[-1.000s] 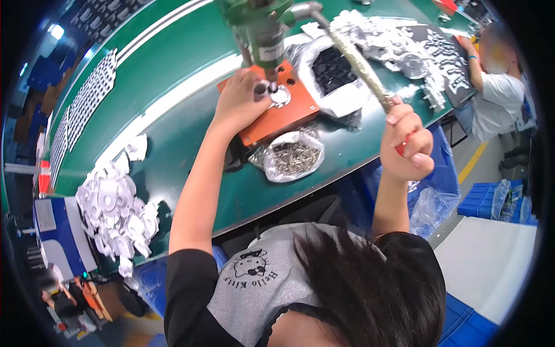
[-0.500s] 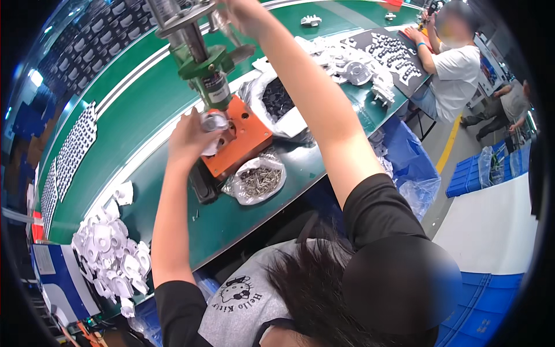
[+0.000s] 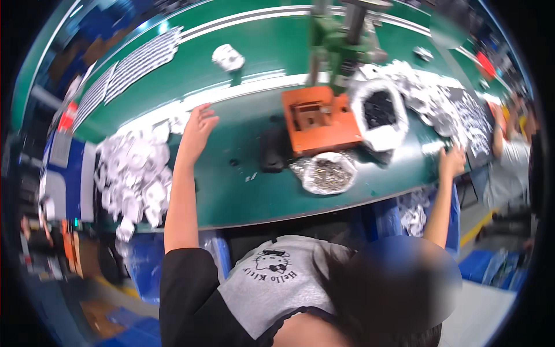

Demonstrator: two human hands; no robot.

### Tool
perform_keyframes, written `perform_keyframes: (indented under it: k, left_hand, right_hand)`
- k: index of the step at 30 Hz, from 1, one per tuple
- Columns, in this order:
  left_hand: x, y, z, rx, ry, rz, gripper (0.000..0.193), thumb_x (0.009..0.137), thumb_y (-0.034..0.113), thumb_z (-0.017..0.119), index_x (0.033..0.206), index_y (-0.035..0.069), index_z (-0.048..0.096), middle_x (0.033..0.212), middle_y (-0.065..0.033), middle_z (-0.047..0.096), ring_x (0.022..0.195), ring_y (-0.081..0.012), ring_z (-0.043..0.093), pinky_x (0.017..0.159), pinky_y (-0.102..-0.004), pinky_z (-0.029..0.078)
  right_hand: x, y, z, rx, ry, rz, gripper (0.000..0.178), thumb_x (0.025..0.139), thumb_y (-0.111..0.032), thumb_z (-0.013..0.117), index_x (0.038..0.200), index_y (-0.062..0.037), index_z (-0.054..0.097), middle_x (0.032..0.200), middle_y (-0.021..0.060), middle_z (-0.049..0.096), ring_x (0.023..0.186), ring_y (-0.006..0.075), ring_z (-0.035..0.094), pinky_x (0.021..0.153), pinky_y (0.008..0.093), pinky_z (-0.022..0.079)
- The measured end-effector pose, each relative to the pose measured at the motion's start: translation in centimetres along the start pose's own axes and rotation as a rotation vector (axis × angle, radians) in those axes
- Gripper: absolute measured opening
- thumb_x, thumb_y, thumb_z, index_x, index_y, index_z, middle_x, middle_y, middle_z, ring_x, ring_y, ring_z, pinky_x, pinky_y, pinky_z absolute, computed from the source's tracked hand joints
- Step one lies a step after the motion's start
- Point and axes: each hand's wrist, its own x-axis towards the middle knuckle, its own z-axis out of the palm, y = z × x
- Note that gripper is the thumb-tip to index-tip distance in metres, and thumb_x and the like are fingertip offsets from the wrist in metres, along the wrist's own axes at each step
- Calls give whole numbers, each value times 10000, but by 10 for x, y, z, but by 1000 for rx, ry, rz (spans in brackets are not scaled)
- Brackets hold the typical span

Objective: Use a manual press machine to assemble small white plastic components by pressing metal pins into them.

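Observation:
My left hand is open over the green bench, its fingers apart and nothing in them. Beyond it, a white plastic part lies on the green conveyor. Far to the right, my right hand is at the near end of a heap of white plastic parts; blur hides whether its fingers grip one. Between my hands stands a green press, with an orange fixture block at its foot. No part shows in the fixture's recess.
Beside the fixture are a bag of small metal pins and a bag of black pieces. Another white heap lies at left. Blue bins stand below the bench edge. A co-worker is at far right.
My left hand has left the fixture and let go of the part it held; a white part now lies on the conveyor. My right hand came down from the press to the right-hand heap. The view turned.

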Motion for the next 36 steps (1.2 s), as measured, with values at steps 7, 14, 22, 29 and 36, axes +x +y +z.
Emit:
perform_keyframes:
  k: [7,14,22,29,36]
  left_hand:
    - [-126,-9,-109,176,533,23,333,883,102,575,1189,-5,499,1071,-109,605,951,-160,575,825,-270,452]
    - [-168,-2,-64,1164,268,-65,613,677,206,769,1204,58,494,1211,-158,494,1158,-313,445,944,-448,366]
    - [-169,-54,-68,911,441,177,247,711,-19,572,958,-15,592,1055,-188,590,1029,-356,534,912,-424,397]
    - [-135,-30,-38,474,673,165,203,909,65,525,1096,9,579,1066,-97,581,1001,-233,542,894,-307,409]
    - [-115,17,75,-938,-171,117,184,958,122,421,1089,26,508,1041,-93,569,948,-151,560,773,-275,458]
  right_hand:
    - [20,37,63,139,5,-76,352,812,-171,526,1161,-146,560,1122,84,576,1049,319,530,827,510,434]
    - [12,35,35,446,102,-271,312,797,-69,540,1098,-10,597,1001,207,590,930,368,557,838,439,429]
    - [-83,-83,-92,2069,-496,252,249,923,-125,493,1162,-57,470,1055,87,616,863,167,558,772,313,457]
    - [-146,-134,-132,2555,-1321,258,505,944,-391,475,1362,-133,356,929,30,540,717,169,518,649,370,488]
    - [-187,-220,-227,1989,-1614,-60,349,911,-308,537,1161,-78,456,850,-6,500,647,69,449,498,206,366]
